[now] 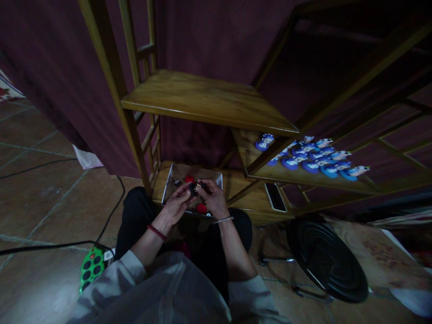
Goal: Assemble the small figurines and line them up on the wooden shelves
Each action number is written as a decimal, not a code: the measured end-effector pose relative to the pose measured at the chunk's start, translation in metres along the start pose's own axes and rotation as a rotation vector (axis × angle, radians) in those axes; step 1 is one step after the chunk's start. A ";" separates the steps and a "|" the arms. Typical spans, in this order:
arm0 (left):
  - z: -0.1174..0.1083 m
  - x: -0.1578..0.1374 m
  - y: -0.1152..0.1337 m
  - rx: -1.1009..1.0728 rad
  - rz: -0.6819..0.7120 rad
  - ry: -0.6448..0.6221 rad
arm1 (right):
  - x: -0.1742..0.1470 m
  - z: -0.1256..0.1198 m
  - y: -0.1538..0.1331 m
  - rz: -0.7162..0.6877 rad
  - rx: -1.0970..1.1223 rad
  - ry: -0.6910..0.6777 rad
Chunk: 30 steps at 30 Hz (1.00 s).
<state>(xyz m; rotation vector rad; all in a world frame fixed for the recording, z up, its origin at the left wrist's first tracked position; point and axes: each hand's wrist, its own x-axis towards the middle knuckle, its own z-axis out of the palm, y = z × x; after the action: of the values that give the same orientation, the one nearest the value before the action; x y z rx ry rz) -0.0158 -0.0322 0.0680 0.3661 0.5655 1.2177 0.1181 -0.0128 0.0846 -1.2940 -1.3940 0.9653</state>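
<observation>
Wooden shelf (232,181), hands (176,205) close together

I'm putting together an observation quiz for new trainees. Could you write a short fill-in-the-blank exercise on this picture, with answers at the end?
1. The left hand and right hand hold a small dark object above an open box.
The colour of that box's rim is ____.
2. The red bracelet circles the ____ wrist.
3. The stool has a seat coloured ____.
4. Figurines are grouped on a shelf to the person's ____.

Missing words: white; left; black; right.
</observation>
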 end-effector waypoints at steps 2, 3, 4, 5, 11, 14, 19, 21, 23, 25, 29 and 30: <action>0.000 0.000 0.000 0.003 -0.001 0.006 | 0.000 0.000 0.000 0.004 -0.011 0.016; 0.000 -0.001 0.000 0.007 -0.001 0.007 | 0.000 0.001 0.000 0.010 -0.014 0.020; 0.000 -0.001 0.000 0.011 0.000 0.004 | -0.001 0.001 0.000 0.016 -0.016 0.021; -0.001 -0.001 0.000 0.014 0.001 -0.001 | -0.001 0.001 -0.001 0.021 -0.017 0.019; -0.002 -0.001 0.001 0.010 0.009 -0.045 | -0.003 -0.001 -0.012 0.010 -0.053 0.013; -0.001 -0.002 0.002 0.009 0.019 -0.059 | -0.003 -0.001 -0.016 -0.001 -0.071 0.024; 0.002 -0.004 0.005 0.018 0.017 -0.060 | -0.004 0.000 -0.018 0.000 -0.102 0.044; 0.002 -0.005 0.006 0.021 0.017 -0.053 | -0.005 0.000 -0.018 -0.019 -0.131 0.050; 0.002 -0.004 0.006 0.017 0.011 -0.039 | -0.006 0.000 -0.020 -0.042 -0.161 0.059; 0.002 -0.004 0.006 0.010 0.010 -0.028 | -0.006 0.000 -0.022 -0.052 -0.180 0.059; 0.002 -0.004 0.007 0.007 0.019 -0.037 | -0.006 0.000 -0.025 -0.051 -0.120 0.014; 0.002 -0.004 0.007 0.008 0.019 -0.035 | -0.006 0.000 -0.026 -0.058 -0.095 0.005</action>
<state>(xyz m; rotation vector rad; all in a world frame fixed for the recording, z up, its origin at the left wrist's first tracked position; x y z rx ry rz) -0.0210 -0.0340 0.0745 0.3992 0.5377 1.2259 0.1121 -0.0218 0.1088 -1.3176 -1.4808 0.8648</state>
